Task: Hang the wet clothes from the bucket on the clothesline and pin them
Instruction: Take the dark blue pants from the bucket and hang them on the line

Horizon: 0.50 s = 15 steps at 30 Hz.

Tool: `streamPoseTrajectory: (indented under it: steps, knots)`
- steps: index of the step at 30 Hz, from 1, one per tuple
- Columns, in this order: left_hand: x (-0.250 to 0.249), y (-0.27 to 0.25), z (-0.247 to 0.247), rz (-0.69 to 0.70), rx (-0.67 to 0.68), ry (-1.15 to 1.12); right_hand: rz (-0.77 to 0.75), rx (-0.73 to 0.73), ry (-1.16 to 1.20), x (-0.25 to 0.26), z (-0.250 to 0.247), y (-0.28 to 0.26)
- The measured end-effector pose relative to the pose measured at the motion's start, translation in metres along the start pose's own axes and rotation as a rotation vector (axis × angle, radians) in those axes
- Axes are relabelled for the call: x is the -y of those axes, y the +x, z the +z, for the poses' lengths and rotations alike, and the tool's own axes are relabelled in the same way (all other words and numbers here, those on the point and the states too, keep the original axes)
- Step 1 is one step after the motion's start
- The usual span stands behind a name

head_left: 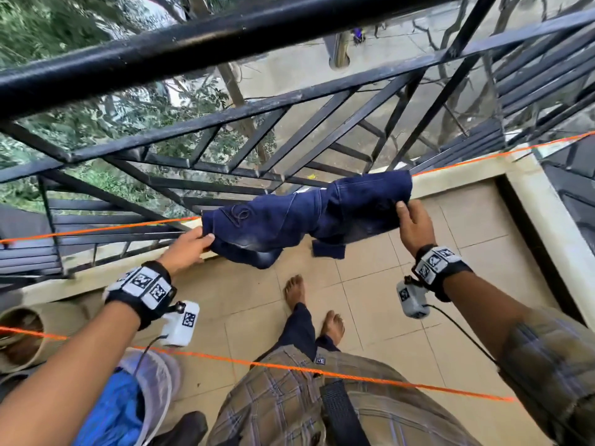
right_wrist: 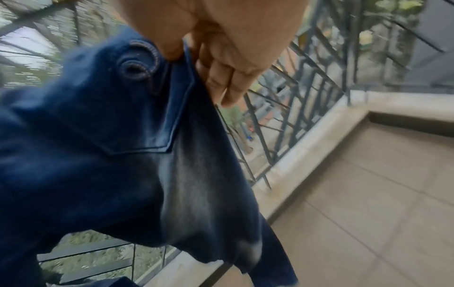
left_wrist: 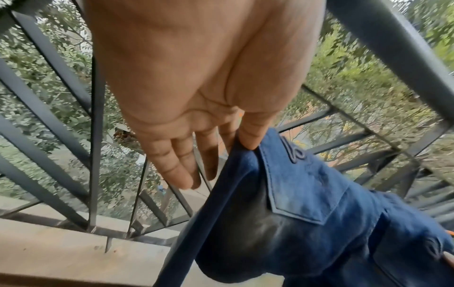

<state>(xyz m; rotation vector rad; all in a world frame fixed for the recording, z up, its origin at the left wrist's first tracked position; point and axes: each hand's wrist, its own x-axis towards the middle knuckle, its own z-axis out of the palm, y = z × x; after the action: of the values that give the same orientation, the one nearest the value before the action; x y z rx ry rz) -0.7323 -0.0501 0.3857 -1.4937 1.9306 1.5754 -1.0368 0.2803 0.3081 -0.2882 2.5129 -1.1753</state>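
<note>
Dark blue jeans [head_left: 299, 220] lie draped over the far orange clothesline [head_left: 96, 230], just inside the balcony railing. My left hand [head_left: 193, 243] pinches their left edge between thumb and forefinger; in the left wrist view the thumb presses the denim [left_wrist: 307, 194] by a back pocket while the other fingers [left_wrist: 172, 170] stay straight. My right hand [head_left: 410, 220] grips the right edge of the jeans, thumb on top. In the right wrist view the right hand's fingers [right_wrist: 228, 85] curl behind the cloth [right_wrist: 110, 136]. A bucket [head_left: 154, 381] with blue cloth inside stands at the lower left.
A second orange line [head_left: 354, 375] crosses close to my body at waist height. The black metal railing [head_left: 225, 37] and its concrete kerb [head_left: 467, 175] bound the tiled balcony floor [head_left: 386, 300]. My bare feet [head_left: 296, 291] stand on the tiles. Round pots [head_left: 22, 339] sit at the far left.
</note>
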Motion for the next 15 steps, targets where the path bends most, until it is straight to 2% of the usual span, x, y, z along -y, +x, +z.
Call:
streamPoseTrajectory:
  steps: [3, 7, 11, 13, 15]
  knots:
    - [-0.012, -0.027, -0.018, 0.023, 0.025, -0.072, -0.107, -0.033, 0.079, 0.026, -0.029, -0.005]
    - [-0.034, -0.049, -0.041, 0.129, -0.063, -0.232, -0.087, 0.055, 0.224, 0.077, -0.076, 0.013]
    - [-0.060, -0.044, -0.060, 0.192, -0.178, -0.320, -0.072, 0.019, 0.420, 0.138, -0.118, 0.050]
    - [-0.073, -0.031, -0.064, 0.200, -0.252, -0.365, -0.009, -0.005, 0.485, 0.154, -0.128, 0.080]
    - [-0.081, -0.013, -0.057, 0.191, -0.244, -0.344, 0.109, 0.090, 0.489, 0.159, -0.125, 0.103]
